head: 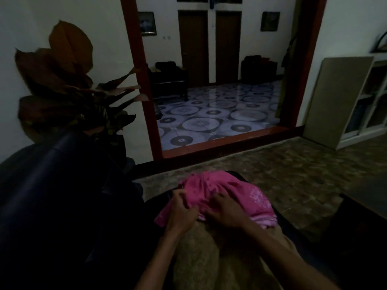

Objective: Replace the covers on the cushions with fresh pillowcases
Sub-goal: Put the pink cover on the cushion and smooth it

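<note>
A tan cushion (211, 254) lies lengthwise in front of me, its far end covered by a bunched pink pillowcase (230, 191) with a pale flower pattern. My left hand (180, 208) grips the pink cloth at its near left edge, fingers curled into the folds. My right hand (224, 212) pinches the rim of the pillowcase where it meets the bare tan cushion. Both forearms reach in from the bottom of the view. The room is dim.
A dark blue sofa arm (48, 185) rises at my left, with a large-leaved plant (69, 80) behind it. A brownish carpet (293, 170) spreads ahead to a red-framed doorway (230, 141). A leaning board (335, 97) and white shelf (368, 105) stand at right.
</note>
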Motion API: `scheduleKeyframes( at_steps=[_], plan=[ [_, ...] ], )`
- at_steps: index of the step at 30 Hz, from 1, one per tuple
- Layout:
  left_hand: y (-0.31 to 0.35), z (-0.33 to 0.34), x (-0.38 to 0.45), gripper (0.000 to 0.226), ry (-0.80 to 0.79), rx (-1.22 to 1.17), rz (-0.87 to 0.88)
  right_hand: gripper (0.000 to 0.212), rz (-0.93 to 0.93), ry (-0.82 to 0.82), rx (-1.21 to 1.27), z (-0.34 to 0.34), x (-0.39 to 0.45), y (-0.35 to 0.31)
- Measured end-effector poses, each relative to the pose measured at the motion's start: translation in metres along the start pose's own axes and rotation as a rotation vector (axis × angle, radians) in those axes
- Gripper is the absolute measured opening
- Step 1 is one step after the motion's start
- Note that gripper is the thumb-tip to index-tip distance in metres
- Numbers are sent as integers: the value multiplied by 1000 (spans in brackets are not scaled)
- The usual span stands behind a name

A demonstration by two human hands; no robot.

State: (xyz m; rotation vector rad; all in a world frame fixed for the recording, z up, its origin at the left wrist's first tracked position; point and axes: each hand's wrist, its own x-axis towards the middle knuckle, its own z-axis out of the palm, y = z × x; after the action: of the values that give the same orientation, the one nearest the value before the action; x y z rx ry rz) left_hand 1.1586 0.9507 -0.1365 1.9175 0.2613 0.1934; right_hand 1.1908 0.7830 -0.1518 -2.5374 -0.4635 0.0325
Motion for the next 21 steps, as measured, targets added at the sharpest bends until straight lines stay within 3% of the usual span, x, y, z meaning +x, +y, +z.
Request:
scheduleKeyframes(
  at_steps=[3,5,7,9,14,16,19,21],
  plan=[
    [-25,-15,26,49,97,-297,-203,39,-75,124,-110,17,-6,19],
    [-45,-17,37,55,139,-136,-266,30,-60,140,-82,21,-8,21],
    [-52,-12,28,37,58,20,-268,32,-61,170,-95,25,-8,24],
    [-49,-9,17,15,-15,-27,-241,33,-77,253,-21,17,-11,22],
    [-39,-4,30,7,-31,-46,-56,38,-18,219,151,-35,-7,16],
    [-31,3,30,26,-76,-6,44,36,90,273,287,-63,-7,7],
    [-13,11,25,62,-102,36,159,17,14,441,390,-95,-4,1],
    [-4,17,22,72,-167,37,187,20,-21,397,482,-113,-6,-9]
  ],
)
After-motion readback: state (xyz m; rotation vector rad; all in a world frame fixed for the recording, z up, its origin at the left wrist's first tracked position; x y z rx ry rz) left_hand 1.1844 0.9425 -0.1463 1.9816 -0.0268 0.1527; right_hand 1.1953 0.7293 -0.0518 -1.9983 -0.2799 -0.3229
